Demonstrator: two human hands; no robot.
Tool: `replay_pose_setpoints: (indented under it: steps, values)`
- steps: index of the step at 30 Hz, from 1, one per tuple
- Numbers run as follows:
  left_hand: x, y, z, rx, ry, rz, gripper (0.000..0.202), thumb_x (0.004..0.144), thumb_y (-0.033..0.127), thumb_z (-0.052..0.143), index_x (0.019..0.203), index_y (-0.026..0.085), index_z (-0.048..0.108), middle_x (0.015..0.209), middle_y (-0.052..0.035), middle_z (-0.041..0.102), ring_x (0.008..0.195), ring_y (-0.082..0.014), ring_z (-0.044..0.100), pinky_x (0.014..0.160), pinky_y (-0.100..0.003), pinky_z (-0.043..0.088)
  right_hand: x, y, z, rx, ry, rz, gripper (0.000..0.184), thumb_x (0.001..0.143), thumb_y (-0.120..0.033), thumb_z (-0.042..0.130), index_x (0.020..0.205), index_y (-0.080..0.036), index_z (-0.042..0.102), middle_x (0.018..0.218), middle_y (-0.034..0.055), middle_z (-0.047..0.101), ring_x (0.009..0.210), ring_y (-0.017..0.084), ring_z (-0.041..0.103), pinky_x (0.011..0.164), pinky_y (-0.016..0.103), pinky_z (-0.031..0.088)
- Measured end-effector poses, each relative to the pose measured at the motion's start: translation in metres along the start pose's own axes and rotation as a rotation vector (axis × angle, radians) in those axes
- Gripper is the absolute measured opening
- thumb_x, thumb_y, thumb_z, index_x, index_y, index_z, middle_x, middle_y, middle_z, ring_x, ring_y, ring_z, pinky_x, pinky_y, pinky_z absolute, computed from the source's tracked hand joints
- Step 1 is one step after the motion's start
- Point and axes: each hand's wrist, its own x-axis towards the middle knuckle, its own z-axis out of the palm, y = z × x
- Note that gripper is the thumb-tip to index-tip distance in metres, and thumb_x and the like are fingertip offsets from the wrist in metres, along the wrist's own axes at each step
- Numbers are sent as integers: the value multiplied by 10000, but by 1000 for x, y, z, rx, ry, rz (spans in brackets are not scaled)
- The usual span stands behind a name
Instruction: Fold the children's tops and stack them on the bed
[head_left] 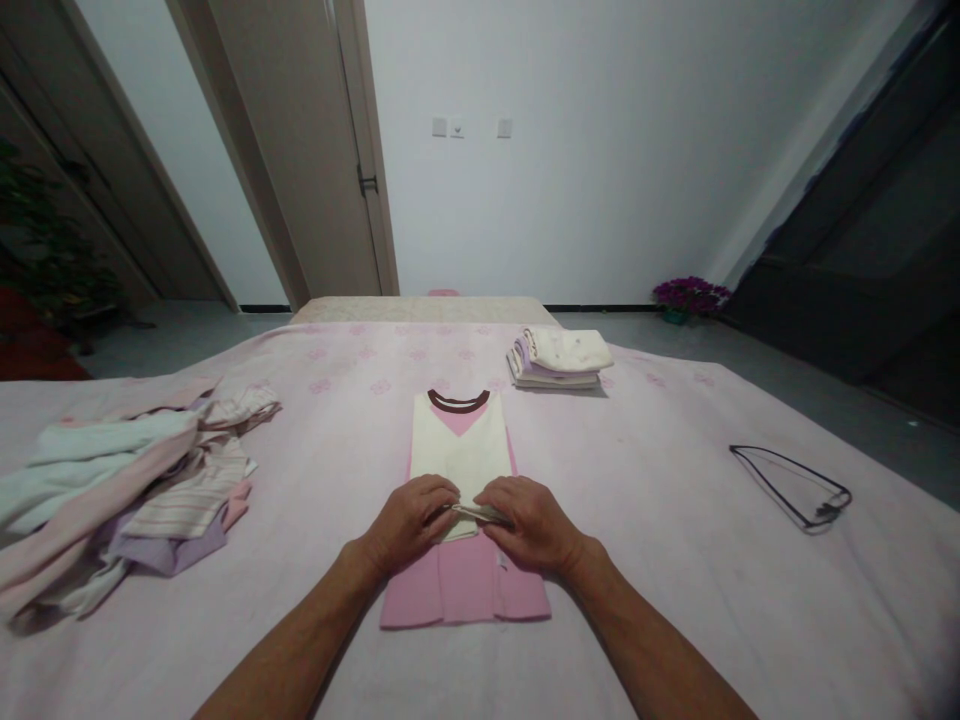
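Observation:
A pink shirt (465,585) with a dark brown collar lies flat on the bed in front of me, its cream sleeves (461,450) folded in over the chest. My left hand (411,520) and my right hand (525,522) rest side by side on the shirt's middle. Both hands have curled fingers pinching the lower ends of the cream sleeves.
The pink flowered bedsheet (675,470) covers the bed. A heap of unfolded clothes (127,480) lies at the left. A small stack of folded clothes (559,358) sits at the far edge. A dark wire hanger (795,485) lies at the right. A door and potted flowers (690,297) stand beyond.

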Motion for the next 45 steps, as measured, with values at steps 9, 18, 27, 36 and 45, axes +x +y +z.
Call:
replay_pose_setpoints:
  steps: [9, 18, 27, 36, 45]
  values:
    - [1, -2, 1, -32, -20, -81, 98, 945, 204, 547, 928, 201, 644, 964, -50, 679, 913, -174, 627, 854, -303, 508, -3, 3, 4, -47, 75, -92, 162, 963, -249, 567, 1101, -233, 650, 1020, 69, 699, 859, 181, 625, 776, 331, 467]
    - [1, -4, 1, -52, -18, -107, 82, 934, 200, 558, 946, 206, 638, 937, -40, 678, 895, -168, 632, 840, -300, 516, -4, 10, 11, -111, 92, -59, 82, 939, -253, 610, 993, -214, 658, 1030, 72, 699, 878, 190, 624, 776, 334, 459]
    - [-4, 0, 1, 54, 46, 77, 211, 939, 257, 592, 1142, 218, 635, 1280, -135, 613, 1144, -226, 616, 959, -377, 533, -3, 7, 9, -39, 69, -5, 95, 961, -263, 564, 947, -198, 631, 890, 56, 682, 797, 178, 596, 752, 326, 425]
    - [0, 4, 3, 119, 1, 127, 228, 978, 252, 541, 1177, 242, 650, 1221, -109, 653, 972, -173, 668, 826, -300, 550, -5, 7, 9, -42, 63, 24, 138, 963, -270, 546, 874, -191, 615, 776, 42, 652, 718, 170, 561, 710, 311, 391]
    - [-1, -3, 9, 178, -8, 139, 136, 978, 254, 544, 1015, 206, 666, 955, -70, 715, 835, -163, 655, 757, -288, 513, -3, 5, 8, -43, 50, 2, 107, 942, -252, 560, 864, -196, 606, 805, 53, 654, 751, 180, 572, 723, 316, 433]
